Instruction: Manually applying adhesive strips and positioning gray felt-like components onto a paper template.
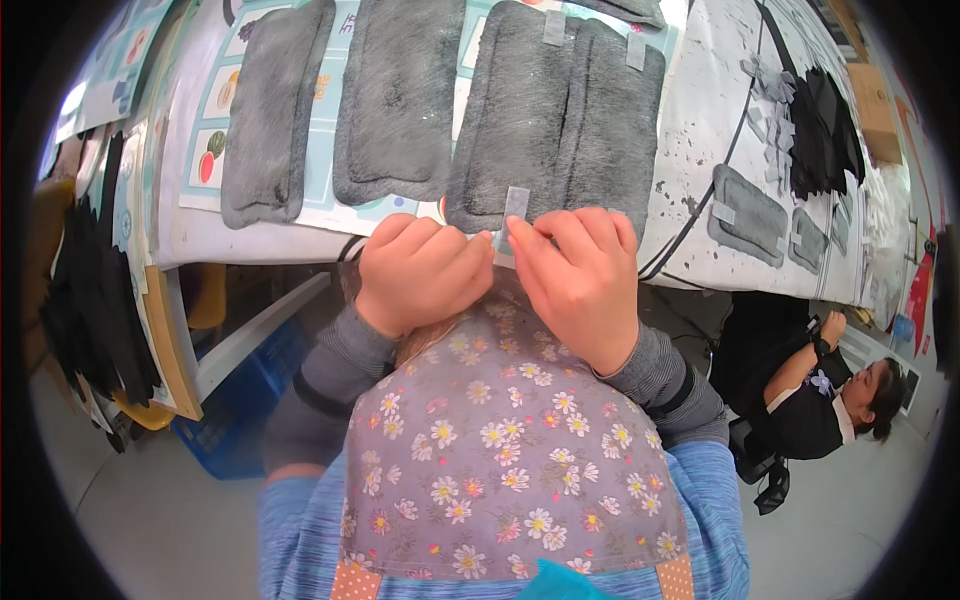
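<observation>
On the tabletop (pixel 690 140), four grey plush pads (pixel 510 115): far-end tabs (pixel 553 28) borne by two, none visible on the leftmost two; a near-end tab (pixel 517 200) is pinched by the right hand (pixel 585 290), the left hand (pixel 425 270) closed, contents hidden.

I see bits of purple writing (pixel 347 24) and orange writing (pixel 320 88) on the fruit picture sheet (pixel 321 140) under the gray pads (pixel 400 110), too small to read.

White table (pixel 702 120) — printed sheet (pixel 208 110) beneath grey pads (pixel 515 110)
</observation>
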Motion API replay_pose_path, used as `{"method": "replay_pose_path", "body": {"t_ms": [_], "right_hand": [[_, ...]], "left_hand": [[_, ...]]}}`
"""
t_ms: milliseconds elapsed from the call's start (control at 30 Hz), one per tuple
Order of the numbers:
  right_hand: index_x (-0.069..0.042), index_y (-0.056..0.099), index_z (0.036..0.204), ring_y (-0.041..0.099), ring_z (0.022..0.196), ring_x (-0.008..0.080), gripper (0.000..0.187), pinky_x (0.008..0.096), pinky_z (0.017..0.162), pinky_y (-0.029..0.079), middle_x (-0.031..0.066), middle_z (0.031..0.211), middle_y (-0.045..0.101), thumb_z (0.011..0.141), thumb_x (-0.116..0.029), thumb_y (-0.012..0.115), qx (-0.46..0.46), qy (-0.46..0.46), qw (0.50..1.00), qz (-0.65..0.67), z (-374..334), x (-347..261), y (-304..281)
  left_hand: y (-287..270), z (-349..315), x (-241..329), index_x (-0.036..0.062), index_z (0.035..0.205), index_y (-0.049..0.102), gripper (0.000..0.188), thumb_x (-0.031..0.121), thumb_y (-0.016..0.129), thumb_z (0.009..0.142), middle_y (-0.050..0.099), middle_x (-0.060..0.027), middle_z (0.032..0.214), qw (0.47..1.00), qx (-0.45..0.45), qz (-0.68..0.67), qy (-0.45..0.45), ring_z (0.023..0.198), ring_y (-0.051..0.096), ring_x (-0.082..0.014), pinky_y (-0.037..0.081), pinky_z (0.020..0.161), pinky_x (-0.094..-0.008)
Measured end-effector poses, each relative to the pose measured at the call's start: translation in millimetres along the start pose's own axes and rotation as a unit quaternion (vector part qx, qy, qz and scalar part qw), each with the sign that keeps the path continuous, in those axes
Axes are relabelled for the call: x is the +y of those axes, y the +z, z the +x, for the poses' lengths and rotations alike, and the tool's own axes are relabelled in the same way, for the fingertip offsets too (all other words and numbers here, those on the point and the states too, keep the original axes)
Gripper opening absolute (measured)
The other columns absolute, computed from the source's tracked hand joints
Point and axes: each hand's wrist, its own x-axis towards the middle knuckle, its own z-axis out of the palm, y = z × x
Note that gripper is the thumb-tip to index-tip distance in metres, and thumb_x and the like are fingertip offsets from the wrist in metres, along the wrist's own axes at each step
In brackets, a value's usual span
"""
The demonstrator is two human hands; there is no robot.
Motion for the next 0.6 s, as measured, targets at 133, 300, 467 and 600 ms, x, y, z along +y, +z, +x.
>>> {"method": "replay_pose_path", "body": {"t_ms": [133,300,467,600], "right_hand": [[-0.005,0.069,0.095,0.052,0.081,0.0175,0.019,0.0343,0.074,0.039,-0.0009,0.083,0.055,0.078,-0.011,0.068,0.031,0.012,0.999,-0.019,6,7,1],[-0.005,0.067,0.087,0.051,0.082,0.0190,0.014,0.0345,0.073,0.039,0.0013,0.080,0.053,0.076,-0.014,0.065,0.035,0.023,0.998,-0.041,13,12,4],[-0.004,0.066,0.091,0.053,0.079,0.0226,0.017,0.0365,0.074,0.040,0.0040,0.078,0.053,0.076,-0.009,0.059,-0.019,0.008,0.999,0.033,7,2,-9],[-0.008,0.060,0.069,0.051,0.082,0.0215,0.007,0.0348,0.076,0.040,0.0051,0.078,0.051,0.071,-0.014,0.060,-0.033,-0.027,0.997,0.068,-6,0,-22]], "left_hand": [[0,7,2,0.0164,0.076,0.067,0.010,0.014,0.072,0.068,0.041,0.0035,0.062,1.000,0.010,-0.005,0.003,0.057,0.046,-0.0132,0.036,0.054,-0.0288],[-6,9,4,0.0104,0.080,0.070,0.013,0.008,0.072,0.067,0.053,0.0020,0.063,0.999,-0.025,-0.023,0.010,0.056,0.051,-0.0177,0.037,0.057,-0.0327],[-6,6,4,0.0097,0.082,0.071,0.015,0.007,0.071,0.067,0.053,-0.0009,0.065,0.999,-0.034,-0.041,-0.001,0.058,0.051,-0.0205,0.037,0.059,-0.0353],[-7,10,8,0.0079,0.083,0.071,0.013,0.006,0.071,0.069,0.052,-0.0014,0.064,0.999,-0.021,-0.040,0.010,0.058,0.049,-0.0209,0.037,0.060,-0.0355]]}}
